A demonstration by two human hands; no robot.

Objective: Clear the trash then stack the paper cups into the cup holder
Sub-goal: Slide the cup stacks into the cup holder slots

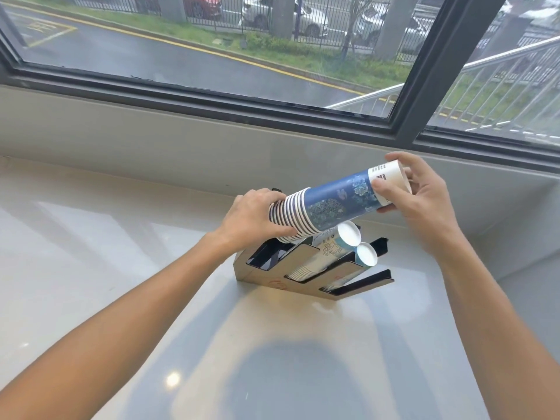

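A stack of blue patterned paper cups [336,201] is held slanted in the air above the cup holder [266,280], rims down-left and white base up-right. My left hand [251,216] grips the rim end. My right hand [421,195] pinches the white base end. The metal holder lies on the counter with slanted slots: the left slot [263,259] looks empty, the middle slot holds a stack of white cups [321,256], and the right slot holds another stack [363,254]. The holder's top left is hidden behind my left hand.
The pale glossy counter [121,253] runs up to a low grey wall [151,140] under a dark-framed window [424,86]. A small dark object [276,189] peeks out behind my left hand.
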